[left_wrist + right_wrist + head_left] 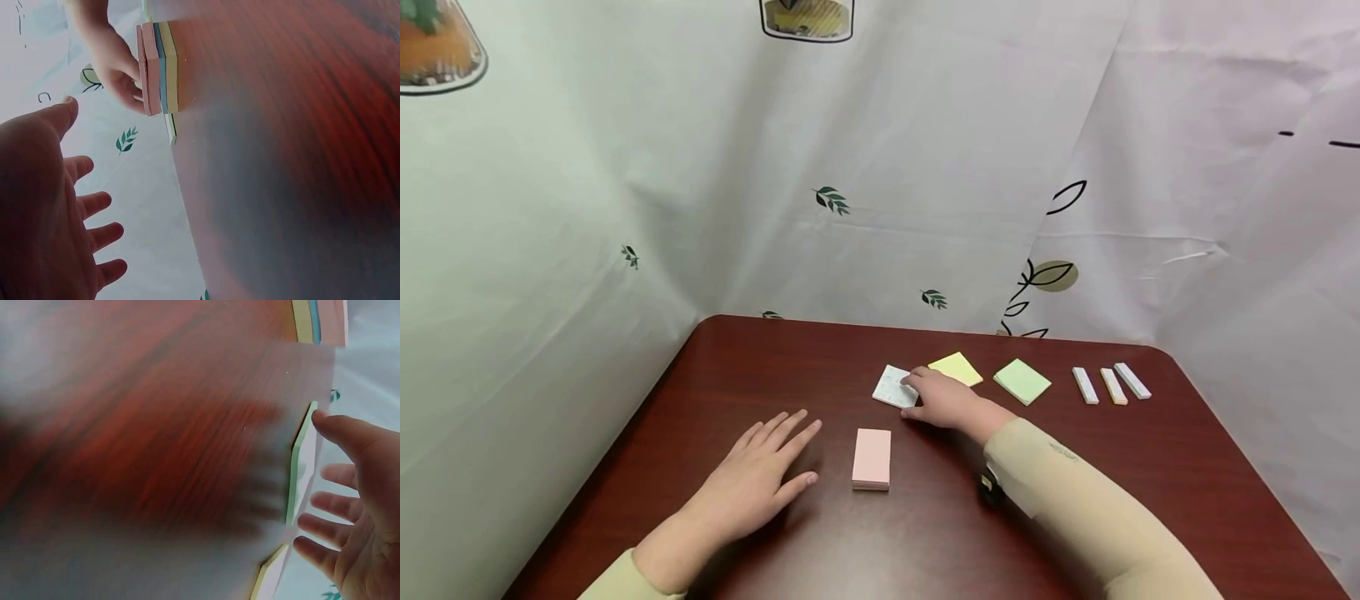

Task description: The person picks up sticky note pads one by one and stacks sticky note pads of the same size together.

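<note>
Left hand (751, 482) spread beside 3-colour stack (872, 458); right hand (946, 400) spread at white-topped pad (891, 387), near yellow pad (958, 367).

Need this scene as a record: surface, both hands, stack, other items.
surface: red-brown table
left_hand: left hand, fingers extended, holding nothing, left of the stack
right_hand: right hand, fingers over the pale pad; contact unclear
stack: layered stack, pink on top, blue below, then yellow
other_items: yellow pad, partly behind the right hand in head view; green pad; three narrow strips at far right
</note>
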The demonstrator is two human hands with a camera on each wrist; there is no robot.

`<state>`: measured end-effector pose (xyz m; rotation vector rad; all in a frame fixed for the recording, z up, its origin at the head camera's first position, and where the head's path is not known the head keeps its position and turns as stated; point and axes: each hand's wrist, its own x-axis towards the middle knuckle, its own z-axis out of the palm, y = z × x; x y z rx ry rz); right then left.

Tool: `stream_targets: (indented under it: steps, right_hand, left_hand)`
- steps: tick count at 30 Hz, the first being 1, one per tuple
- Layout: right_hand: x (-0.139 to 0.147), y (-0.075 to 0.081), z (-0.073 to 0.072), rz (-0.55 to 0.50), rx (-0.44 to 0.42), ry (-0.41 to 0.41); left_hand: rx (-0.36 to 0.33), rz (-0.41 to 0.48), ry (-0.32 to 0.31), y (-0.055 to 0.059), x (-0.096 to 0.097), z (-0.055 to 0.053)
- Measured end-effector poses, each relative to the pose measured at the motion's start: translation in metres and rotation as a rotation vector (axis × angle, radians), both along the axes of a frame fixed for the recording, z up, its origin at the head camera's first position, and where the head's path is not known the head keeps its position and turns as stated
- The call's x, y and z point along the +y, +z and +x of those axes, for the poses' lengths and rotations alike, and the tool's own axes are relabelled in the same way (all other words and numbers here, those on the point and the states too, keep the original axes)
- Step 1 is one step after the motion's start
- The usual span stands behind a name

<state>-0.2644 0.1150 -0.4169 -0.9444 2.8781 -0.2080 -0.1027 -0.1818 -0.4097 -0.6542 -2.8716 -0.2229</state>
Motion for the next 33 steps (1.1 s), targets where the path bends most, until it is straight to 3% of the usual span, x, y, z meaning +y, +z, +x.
stream_targets:
  steps: [9,17,27,33]
  right_hand:
    - [-0.015,-0.004,-0.019,0.028,-0.079,-0.017]
    - [-0.021,0.000,-0.025,0.085,-0.103,-0.015]
    - [-0.023,0.004,-0.011,0.201,0.017,0.043]
    - [-0.017,0.004,-0.002,0.224,0.028,0.075]
  left_hand:
    - [0.002,-0.005,0.000,-0.002,-0.001,-0.002]
    - [-0.016,0.015,0.009,-0.003,-0.001,-0.002]
    - [-0.008,0.022,0.003,-0.003,-0.002,-0.001]
    - [-0.002,0.032,0.004,-0.003,-0.003,0.000]
